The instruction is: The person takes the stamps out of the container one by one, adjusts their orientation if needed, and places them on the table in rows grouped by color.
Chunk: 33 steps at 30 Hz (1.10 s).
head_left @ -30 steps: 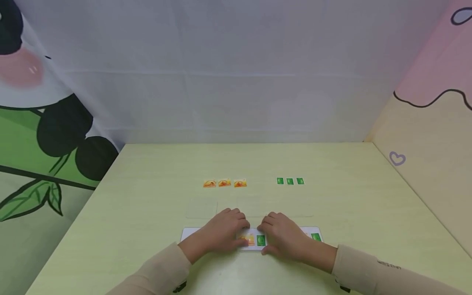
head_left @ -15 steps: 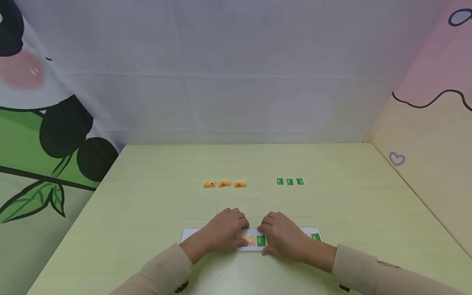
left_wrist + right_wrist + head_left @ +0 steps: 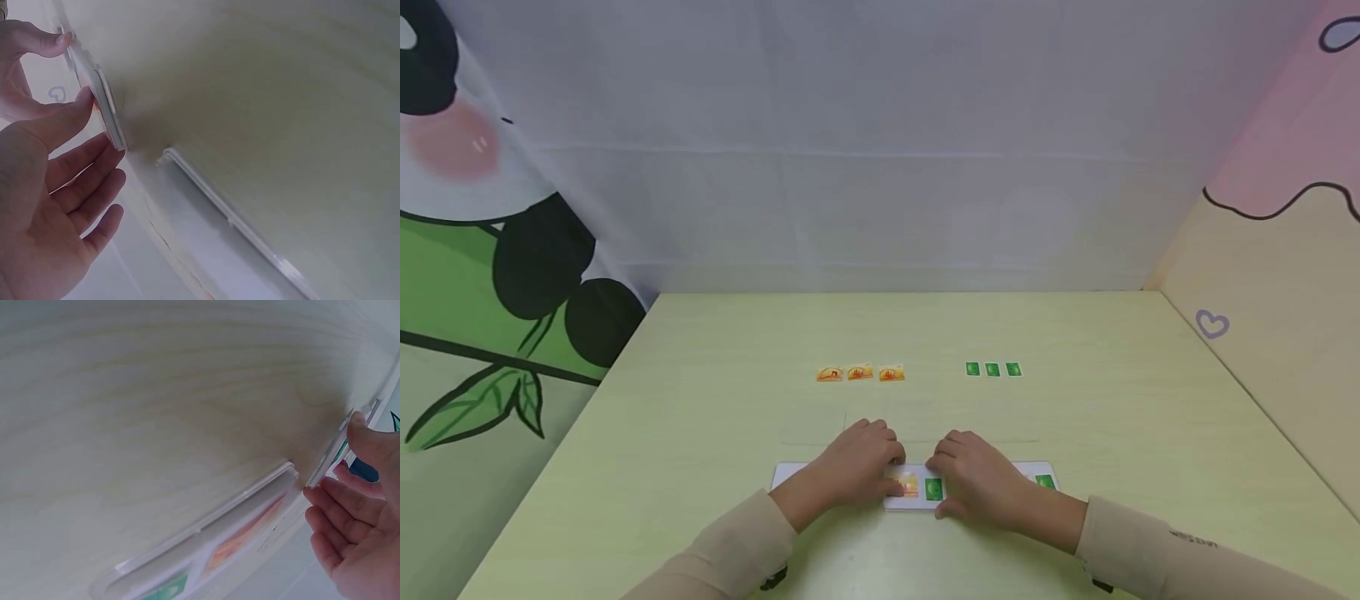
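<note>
Purple heart [image 3: 1212, 322] on cream backdrop [image 3: 1277, 275] beside table [image 3: 1097, 408]

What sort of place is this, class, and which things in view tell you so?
Probably an indoor booth or screened-off corner: a pale table, a creased plain backdrop behind it, and cartoon panels on both sides.

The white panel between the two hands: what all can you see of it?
The white panel is thin and flat, with a glossy, clear-looking rim, perhaps plastic. The left hand and right hand grip it, one at each end. Between them show an orange-yellow picture, partly covered by the left thumb, and a green square. Similar panels lie on both sides. Whether it touches the table is unclear.
</note>
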Available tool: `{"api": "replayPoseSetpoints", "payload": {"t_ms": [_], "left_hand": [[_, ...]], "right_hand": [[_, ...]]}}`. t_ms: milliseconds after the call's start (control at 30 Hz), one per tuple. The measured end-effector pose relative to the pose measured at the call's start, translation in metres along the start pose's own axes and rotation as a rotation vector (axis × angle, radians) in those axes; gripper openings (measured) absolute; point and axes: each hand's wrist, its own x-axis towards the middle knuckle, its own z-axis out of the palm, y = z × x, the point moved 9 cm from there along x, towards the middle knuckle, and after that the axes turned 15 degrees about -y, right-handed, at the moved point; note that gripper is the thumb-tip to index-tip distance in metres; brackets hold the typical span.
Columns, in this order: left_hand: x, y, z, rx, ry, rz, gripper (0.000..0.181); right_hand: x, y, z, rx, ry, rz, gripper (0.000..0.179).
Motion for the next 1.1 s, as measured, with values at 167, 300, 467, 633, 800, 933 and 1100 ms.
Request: {"api": "replayPoseSetpoints", "payload": {"t_ms": [167,300,467,633,800,933,1100], "left_hand": [[0.0036,-0.0003,-0.0005,-0.013,-0.010,0.004,0.023],[0.0053,0.0014,-0.0018,0.001,-0.006,0.020,0.021],[0.0068,0.0028,-0.0013,0.007,-0.008,0.037,0.022],[0.0076,0.0020,-0.0009,0.004,-0.018,0.038,0.020],[0.0082,-0.0002,-0.0003,-0.010,-0.040,0.024,0.019],[0.0079,-0.0010,-0.0009,-0.002,-0.046,0.023,0.019],[0.0080,-0.0029,-0.0023,-0.012,-0.041,0.027,0.019]], "right_hand": [[-0.0007,0.0005,-0.0008,-0.004,0.006,-0.003,0.050],[-0.0010,0.0010,-0.0012,-0.001,0.000,0.000,0.050],[-0.0021,0.0017,-0.0005,0.006,-0.001,0.000,0.051],[-0.0021,0.0015,-0.0001,0.006,-0.002,-0.001,0.051],[0.0002,0.0008,0.0008,0.006,-0.022,0.004,0.051],[0.0025,0.0008,0.0018,0.003,-0.031,0.006,0.051],[0.0045,0.0017,0.0036,-0.002,-0.035,0.009,0.051]]}}
